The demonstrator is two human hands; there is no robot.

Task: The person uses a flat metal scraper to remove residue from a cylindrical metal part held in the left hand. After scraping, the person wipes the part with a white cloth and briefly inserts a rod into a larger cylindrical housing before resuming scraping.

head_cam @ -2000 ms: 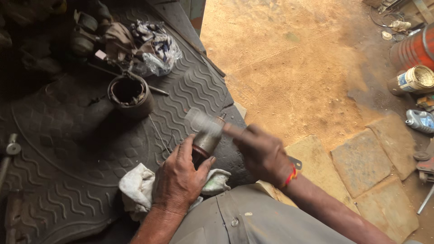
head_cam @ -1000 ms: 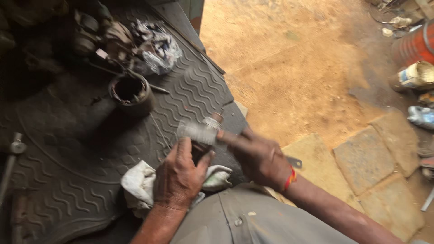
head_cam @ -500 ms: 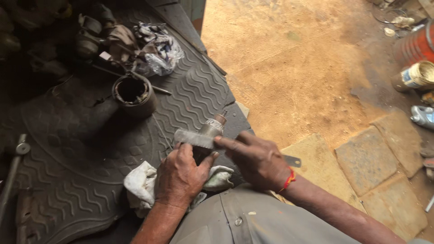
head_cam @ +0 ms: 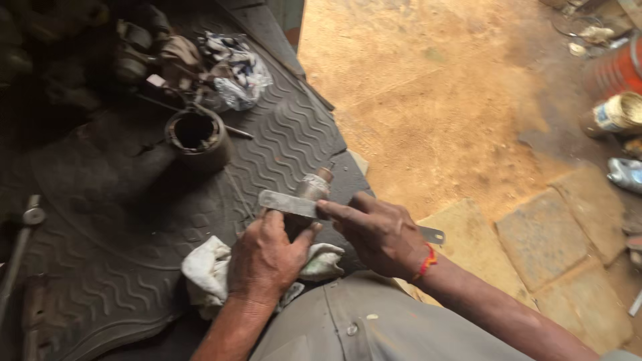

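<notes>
I see a dark rubber mat [head_cam: 100, 220] with wavy ridges left of the fingers. Sunlit orange dirt ground [head_cam: 435, 87] stretches beyond them, and flat stone slabs [head_cam: 535, 227] lie to their right.

a crumpled clear plastic bag [head_cam: 235, 70] with white and dark blue print lies at the top of the dark rubber mat [head_cam: 100, 220]. at the right edge, a round tin [head_cam: 616, 113] with a blue-and-white label lies on its side, and a pale blue bottle [head_cam: 626, 175] lies below it.
</notes>
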